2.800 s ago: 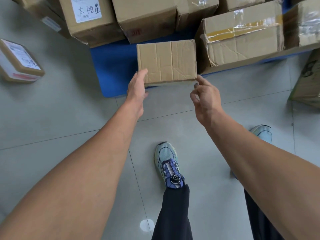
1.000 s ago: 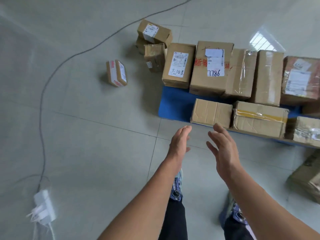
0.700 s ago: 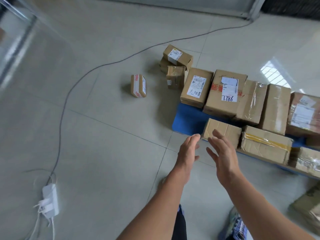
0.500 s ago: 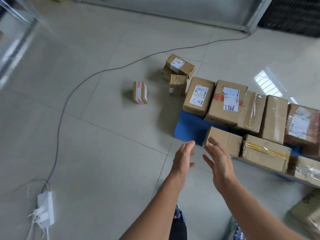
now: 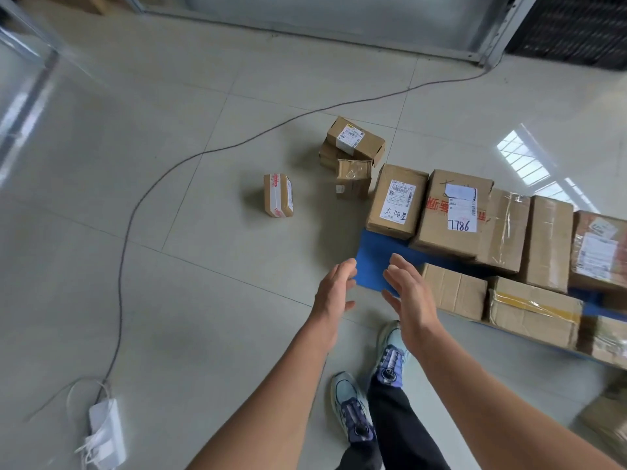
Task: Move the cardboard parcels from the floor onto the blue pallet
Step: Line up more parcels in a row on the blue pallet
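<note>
Creased cardboard parcels [image 5: 454,290] on flat blue pallet [image 5: 372,259]

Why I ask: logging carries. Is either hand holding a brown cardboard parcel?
No: the left hand and right hand are open, empty.

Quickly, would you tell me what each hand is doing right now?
Left hand: open, holding nothing.
Right hand: open, holding nothing.

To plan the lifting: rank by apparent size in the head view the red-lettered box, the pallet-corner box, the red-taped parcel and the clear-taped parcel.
1. red-lettered box
2. pallet-corner box
3. red-taped parcel and clear-taped parcel: these look alike, and the clear-taped one lies farther from the camera, so no ranking.
</note>
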{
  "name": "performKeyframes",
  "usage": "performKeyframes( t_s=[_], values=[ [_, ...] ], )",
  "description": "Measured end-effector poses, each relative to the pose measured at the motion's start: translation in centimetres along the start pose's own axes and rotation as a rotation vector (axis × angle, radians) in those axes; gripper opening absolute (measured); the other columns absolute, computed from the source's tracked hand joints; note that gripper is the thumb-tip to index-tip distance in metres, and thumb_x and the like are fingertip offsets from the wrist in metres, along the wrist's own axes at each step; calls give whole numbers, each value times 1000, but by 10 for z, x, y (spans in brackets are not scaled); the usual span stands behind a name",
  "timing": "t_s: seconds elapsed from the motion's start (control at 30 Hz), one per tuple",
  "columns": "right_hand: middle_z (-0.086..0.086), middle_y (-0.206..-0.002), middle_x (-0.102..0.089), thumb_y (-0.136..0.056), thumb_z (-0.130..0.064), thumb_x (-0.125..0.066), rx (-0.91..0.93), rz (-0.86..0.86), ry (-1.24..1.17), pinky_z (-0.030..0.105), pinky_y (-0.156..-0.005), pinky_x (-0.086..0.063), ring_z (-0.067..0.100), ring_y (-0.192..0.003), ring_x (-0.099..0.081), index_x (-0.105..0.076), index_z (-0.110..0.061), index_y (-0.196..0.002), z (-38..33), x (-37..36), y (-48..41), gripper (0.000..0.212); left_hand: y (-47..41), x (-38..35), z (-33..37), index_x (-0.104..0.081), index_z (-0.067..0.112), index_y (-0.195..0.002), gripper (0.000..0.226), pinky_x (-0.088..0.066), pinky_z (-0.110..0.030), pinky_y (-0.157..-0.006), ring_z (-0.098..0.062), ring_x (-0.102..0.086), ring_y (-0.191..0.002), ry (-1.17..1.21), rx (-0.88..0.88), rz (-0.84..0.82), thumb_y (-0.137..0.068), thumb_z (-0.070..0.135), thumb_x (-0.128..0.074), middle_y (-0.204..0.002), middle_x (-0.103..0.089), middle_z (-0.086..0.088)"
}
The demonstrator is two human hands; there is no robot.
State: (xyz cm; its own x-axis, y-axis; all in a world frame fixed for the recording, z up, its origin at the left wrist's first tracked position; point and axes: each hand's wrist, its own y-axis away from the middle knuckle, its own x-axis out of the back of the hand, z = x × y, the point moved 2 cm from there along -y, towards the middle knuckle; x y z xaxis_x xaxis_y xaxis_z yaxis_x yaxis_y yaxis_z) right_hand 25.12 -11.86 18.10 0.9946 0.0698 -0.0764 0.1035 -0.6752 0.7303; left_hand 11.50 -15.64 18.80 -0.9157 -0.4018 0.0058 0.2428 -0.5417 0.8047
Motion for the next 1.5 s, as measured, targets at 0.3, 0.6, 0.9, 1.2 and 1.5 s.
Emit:
performKeyframes(
  t_s=[0.3,0.6,0.9,1.2,1.5],
  values=[
    [-4,-151,-53,-104,-28,-54,-39,-12,-8,41,-117,-42,14,-138,-51,-49,-25,-152,-30,-25,-89,48,-84,-16,50,-61,32,-120,29,-51,-37,-94,-6,-60,-118,-76,9,-3,-103,51,-47,-128,-64,10],
    [-4,-153,-51,-104,-30,-55,-84,38,-44,37,-116,-42,15,-141,-48,-49,-26,-151,-35,-55,-168,47,-191,-14,90,-57,28,-130,37,-49,-43,-103,-14,-55,-125,-224,-12,-71,-103,51,-47,-133,-57,4],
    [-11,-151,-48,-106,-34,-51,-106,164,-137,38,-119,-39,11,-142,-45,-48,-31,-150,-30,-101,-259,45,-339,8,125,-58,25,-128,47,-44,-42,-105,-18,-54,-120,-534,-90,-137,-91,55,-54,-128,-61,4],
    [-9,-163,-39,-107,-46,-46,-120,299,-303,41,-125,-29,12,-150,-36,-37,-24,-159,-21,-128,-348,57,-456,4,134,-31,20,-161,65,-23,-38,-120,-30,-25,-150,-1150,-312,-175,-100,35,-47,-167,-30,-3],
    [-4,-166,-36,-106,-61,-33,-154,348,-367,42,-126,-27,14,-152,-33,-36,-21,-161,8,-142,-401,67,-505,5,125,-24,33,-163,61,-24,-53,-121,-17,-7,-157,-1462,-658,-269,-104,46,-29,-172,-14,13]
  ],
)
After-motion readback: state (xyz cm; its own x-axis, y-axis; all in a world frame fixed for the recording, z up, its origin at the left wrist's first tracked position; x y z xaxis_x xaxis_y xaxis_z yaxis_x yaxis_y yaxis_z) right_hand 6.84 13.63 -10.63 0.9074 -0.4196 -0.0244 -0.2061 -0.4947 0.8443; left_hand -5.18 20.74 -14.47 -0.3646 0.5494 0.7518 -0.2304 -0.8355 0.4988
